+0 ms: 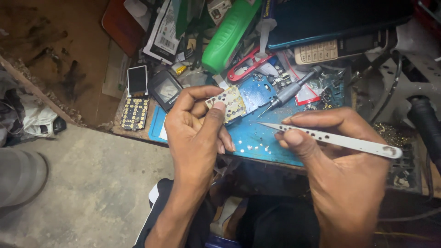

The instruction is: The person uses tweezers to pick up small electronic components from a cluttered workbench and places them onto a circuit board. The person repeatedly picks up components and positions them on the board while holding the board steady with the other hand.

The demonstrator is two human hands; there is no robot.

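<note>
Above the blue work mat [257, 138], the left hand [197, 131] holds up a small pale keypad board [228, 103] dotted with gold contacts, its fingers [215, 115] closed around the near edge, thumb pressed on its face. The board sits clear of the mat, tilted toward the person. Just to its right, the right hand [330, 138] pinches a pair of slim metal tweezers [321, 135], fingers clamped on the shaft, the fine tip aimed at the board but a little short of it. It looks to me like the inspecting or picking stage of a phone repair; any touch with that tip would call for a steady hand and a small, exact approach, since the contacts sit close together.

On the mat lie tiny loose parts and a grey precision screwdriver [294, 89]. Further out on the bench [115, 69] are another keypad board with a screen [136, 98], a dark phone shell [165, 89], a green bottle [229, 34], red-handled scissors [245, 64] and a keypad phone [330, 49].
</note>
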